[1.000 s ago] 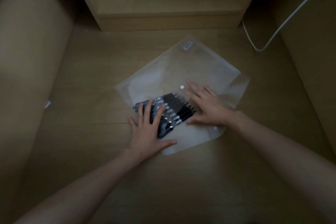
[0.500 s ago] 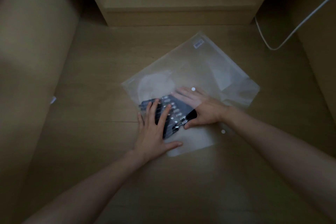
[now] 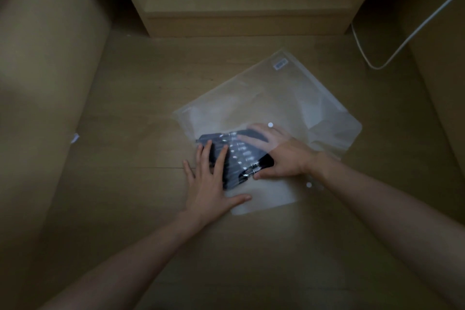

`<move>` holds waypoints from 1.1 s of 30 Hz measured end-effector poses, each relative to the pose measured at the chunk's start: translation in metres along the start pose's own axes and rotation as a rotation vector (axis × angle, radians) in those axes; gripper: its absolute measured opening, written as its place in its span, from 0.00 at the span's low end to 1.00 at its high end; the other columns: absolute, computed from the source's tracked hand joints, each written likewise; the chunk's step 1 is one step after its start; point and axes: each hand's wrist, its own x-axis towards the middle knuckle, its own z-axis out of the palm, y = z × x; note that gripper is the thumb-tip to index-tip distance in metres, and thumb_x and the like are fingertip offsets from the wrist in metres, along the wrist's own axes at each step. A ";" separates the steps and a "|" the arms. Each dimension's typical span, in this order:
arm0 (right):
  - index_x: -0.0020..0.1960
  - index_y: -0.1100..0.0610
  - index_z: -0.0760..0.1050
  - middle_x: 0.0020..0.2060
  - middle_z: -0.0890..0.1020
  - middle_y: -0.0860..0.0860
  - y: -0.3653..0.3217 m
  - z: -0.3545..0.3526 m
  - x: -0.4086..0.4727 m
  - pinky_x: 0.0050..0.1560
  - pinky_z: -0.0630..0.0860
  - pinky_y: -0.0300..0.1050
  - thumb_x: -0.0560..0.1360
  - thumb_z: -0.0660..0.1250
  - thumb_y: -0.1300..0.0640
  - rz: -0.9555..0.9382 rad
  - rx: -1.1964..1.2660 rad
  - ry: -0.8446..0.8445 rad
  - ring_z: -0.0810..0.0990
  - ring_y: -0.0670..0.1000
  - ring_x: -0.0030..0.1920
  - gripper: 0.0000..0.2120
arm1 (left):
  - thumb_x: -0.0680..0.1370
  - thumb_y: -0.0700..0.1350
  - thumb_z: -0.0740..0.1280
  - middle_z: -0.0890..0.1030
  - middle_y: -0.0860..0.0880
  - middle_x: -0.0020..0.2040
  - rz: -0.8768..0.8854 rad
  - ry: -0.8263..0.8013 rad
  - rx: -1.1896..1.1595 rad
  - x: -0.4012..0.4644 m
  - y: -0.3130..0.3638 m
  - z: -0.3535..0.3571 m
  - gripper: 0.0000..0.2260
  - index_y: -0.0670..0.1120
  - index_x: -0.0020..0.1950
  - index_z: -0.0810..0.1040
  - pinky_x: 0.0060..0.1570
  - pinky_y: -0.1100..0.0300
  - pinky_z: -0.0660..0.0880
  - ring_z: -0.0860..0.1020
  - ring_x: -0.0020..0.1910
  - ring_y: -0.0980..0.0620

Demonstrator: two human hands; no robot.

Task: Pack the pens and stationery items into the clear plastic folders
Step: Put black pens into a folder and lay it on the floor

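**One bundle of dark pens, half inside a clear folder**

One bundle of dark pens (image 3: 235, 158) lies side by side near the middle of the wooden floor (image 3: 141, 98), partly slid under the front sheet of a clear plastic folder (image 3: 289, 93). The pens' far ends sit beneath the translucent plastic and look hazy; the nearer ends, with silver bands showing, poke out over the folder's lower sheet.

The left hand (image 3: 214, 181) rests flat on the near end of the bundle, fingers straight and spread, thumb stretched out to the side on the folder's lower sheet. The right hand (image 3: 279, 156) has its straight fingers tucked under the clear front sheet, lying on top of the pens, while the thumb presses against the pen ends outside. Neither hand is curled round anything.

The folder lies turned like a diamond, one corner pointing away from the person. A small white label (image 3: 280, 65) sits near that far corner. A white snap button (image 3: 270, 124) shows on the front sheet just above the right hand, and a second (image 3: 309, 185) sits on the lower flap beside the right wrist.

Beyond the folder stands a low wooden shelf unit (image 3: 246, 20), with pale items on it that are too cut off to identify. A white cable (image 3: 392, 58) loops across the floor at the far right. A small scrap of white (image 3: 74, 137) lies by the wall on the left.
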 end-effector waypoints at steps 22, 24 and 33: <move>0.75 0.51 0.53 0.68 0.66 0.66 -0.012 0.002 0.023 0.65 0.69 0.60 0.66 0.69 0.36 -0.081 -0.088 0.047 0.70 0.67 0.64 0.45 | 0.56 0.83 0.42 0.35 0.45 0.77 -0.033 -0.066 0.121 0.001 -0.001 -0.001 0.55 0.55 0.73 0.30 0.71 0.40 0.36 0.33 0.75 0.47; 0.73 0.51 0.55 0.65 0.68 0.65 -0.014 0.000 0.022 0.60 0.73 0.59 0.66 0.67 0.35 -0.069 -0.058 0.052 0.73 0.66 0.59 0.43 | 0.58 0.81 0.45 0.34 0.46 0.77 -0.040 -0.069 0.122 0.001 -0.001 -0.002 0.54 0.54 0.74 0.29 0.71 0.40 0.35 0.31 0.74 0.48; 0.76 0.56 0.57 0.64 0.68 0.64 -0.033 0.013 0.011 0.58 0.70 0.54 0.71 0.63 0.37 0.264 -0.004 0.205 0.72 0.65 0.57 0.40 | 0.58 0.79 0.46 0.34 0.47 0.77 -0.073 -0.065 0.105 -0.001 0.000 -0.002 0.52 0.56 0.71 0.26 0.70 0.38 0.36 0.31 0.74 0.50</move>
